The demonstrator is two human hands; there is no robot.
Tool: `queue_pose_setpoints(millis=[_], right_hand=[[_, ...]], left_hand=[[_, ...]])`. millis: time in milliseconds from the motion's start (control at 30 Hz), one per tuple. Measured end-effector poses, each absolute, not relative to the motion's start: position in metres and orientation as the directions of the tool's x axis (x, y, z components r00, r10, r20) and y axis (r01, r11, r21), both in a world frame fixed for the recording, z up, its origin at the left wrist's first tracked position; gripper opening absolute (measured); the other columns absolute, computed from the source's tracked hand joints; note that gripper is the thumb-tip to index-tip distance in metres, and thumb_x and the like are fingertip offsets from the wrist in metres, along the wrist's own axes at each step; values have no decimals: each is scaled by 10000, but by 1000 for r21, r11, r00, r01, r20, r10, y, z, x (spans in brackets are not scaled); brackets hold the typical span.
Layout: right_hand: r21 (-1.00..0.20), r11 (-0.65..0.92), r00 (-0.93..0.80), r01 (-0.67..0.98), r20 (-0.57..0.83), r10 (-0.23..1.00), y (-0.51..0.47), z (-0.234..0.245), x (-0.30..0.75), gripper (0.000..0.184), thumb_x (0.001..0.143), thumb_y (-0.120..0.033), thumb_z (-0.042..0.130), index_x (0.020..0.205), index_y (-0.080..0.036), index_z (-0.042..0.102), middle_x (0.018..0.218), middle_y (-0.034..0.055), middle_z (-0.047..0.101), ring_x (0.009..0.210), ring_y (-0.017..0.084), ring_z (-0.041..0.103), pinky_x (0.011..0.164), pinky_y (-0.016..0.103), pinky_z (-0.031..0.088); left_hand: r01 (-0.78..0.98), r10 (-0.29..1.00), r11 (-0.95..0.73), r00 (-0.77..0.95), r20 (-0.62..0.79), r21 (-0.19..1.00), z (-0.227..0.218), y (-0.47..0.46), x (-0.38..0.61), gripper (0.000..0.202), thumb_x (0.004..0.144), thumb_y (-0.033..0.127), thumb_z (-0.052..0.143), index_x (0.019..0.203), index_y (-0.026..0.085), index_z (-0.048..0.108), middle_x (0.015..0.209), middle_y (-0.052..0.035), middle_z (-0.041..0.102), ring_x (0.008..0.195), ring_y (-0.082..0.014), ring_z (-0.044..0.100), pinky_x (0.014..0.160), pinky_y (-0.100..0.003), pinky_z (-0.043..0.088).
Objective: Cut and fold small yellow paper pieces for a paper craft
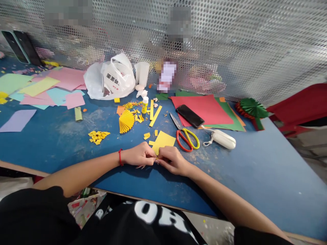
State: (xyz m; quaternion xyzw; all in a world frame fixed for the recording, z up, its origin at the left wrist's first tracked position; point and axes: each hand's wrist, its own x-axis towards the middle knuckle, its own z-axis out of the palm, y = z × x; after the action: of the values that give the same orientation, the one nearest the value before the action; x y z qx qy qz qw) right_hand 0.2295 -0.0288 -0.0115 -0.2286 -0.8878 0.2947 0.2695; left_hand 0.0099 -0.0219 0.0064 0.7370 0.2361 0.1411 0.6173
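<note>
Black printed shirt [138,221] fills the bottom of my feed. Over the blue bench [209,190], I see the left hand [139,154], with its red string bracelet [120,157], and the right hand [172,160] pinching a small piece of yellow paper [156,158] between them, beneath a yellow paper square [162,141] and beside red-and-yellow-handled scissors [185,136].

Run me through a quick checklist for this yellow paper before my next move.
Grip: ok. The left hand and right hand pinch the near edge of the yellow paper sheet.
Crease at the pinch: cannot tell. The hands hide it.
Red and yellow handled scissors: ok. They lie just right of the sheet, within reach.
Yellow paper scraps: not ok. Some lie close to the sheet.
Glue stick: ok. It stands upright beyond the sheet.
Pleated yellow paper fan: ok. Its pleats lie together on the table.
</note>
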Motion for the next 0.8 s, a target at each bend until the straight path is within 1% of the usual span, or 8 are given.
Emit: queue_pose_setpoints(millis=[100, 167, 300, 367, 467, 533, 667, 800], right_hand=[[-647, 725, -734, 238, 369, 570, -29, -12, 227, 286, 985, -310, 505, 719, -206, 489, 632, -9, 508, 574, 124, 426, 575, 266, 320], [-653, 722, -729, 230, 376, 572, -31, -12, 225, 278, 989, -302, 491, 727, -210, 483, 635, -8, 501, 575, 127, 426, 570, 266, 318], [-636, 739, -707, 223, 417, 572, -37, -11, 222, 258, 1003, -298, 424, 769, -215, 491, 668, 12, 526, 586, 142, 441, 562, 277, 322], [-670, 711, -696, 215, 406, 593, -39, -9, 221, 272, 1013, -318, 410, 783, -211, 509, 688, 22, 559, 593, 143, 469, 568, 273, 347], [-769, 613, -686, 183, 346, 640, -40, -5, 221, 310, 1019, -376, 433, 794, -205, 559, 712, 29, 620, 616, 138, 536, 600, 262, 407], [-816, 552, -668, 171, 316, 673, -41, -3, 221, 337, 1011, -419, 466, 789, -201, 593, 696, 23, 638, 603, 131, 559, 604, 255, 428], [-854, 492, -583, 168, 317, 748, -38, -6, 219, 353, 989, -447, 524, 790, -189, 662, 661, 14, 654, 560, 120, 591, 588, 245, 449], [-920, 372, -541, 122, 253, 802, -34, -10, 217, 323, 964, -459, 569, 853, -188, 704, 759, 38, 720, 637, 144, 672, 653, 266, 520]], left_hand=[[184, 526, -162, 847, -73, 969, 6, -20, 9, 295, 851, 245, 496, 570, 170, 448, 423, 26, 500, 323, -85, 456, 369, -173, 325], [184, 550, -210, 834, -40, 960, 7, -19, 9, 327, 854, 270, 526, 553, 164, 457, 419, 28, 480, 352, -77, 437, 405, -179, 320], [184, 614, -407, 780, 120, 895, 7, -20, 11, 426, 879, 359, 592, 524, 143, 500, 458, 19, 468, 450, -69, 390, 488, -197, 289], [188, 618, -485, 764, 183, 854, 7, -22, 12, 459, 934, 409, 556, 565, 136, 575, 467, 11, 491, 465, -76, 421, 506, -201, 305], [191, 642, -452, 748, 168, 872, 6, -26, 11, 491, 988, 451, 493, 670, 126, 676, 477, -10, 557, 467, -89, 505, 518, -191, 361], [193, 663, -395, 736, 133, 898, 6, -27, 11, 505, 997, 466, 484, 700, 119, 699, 487, -18, 585, 450, -87, 521, 506, -184, 376], [210, 735, -368, 663, 145, 906, 7, -25, 13, 515, 988, 482, 505, 657, 122, 668, 467, 9, 552, 413, -74, 494, 467, -179, 351], [225, 780, -404, 592, 204, 887, 8, -22, 15, 486, 982, 464, 518, 638, 135, 618, 473, 28, 529, 438, -72, 475, 491, -194, 332]])
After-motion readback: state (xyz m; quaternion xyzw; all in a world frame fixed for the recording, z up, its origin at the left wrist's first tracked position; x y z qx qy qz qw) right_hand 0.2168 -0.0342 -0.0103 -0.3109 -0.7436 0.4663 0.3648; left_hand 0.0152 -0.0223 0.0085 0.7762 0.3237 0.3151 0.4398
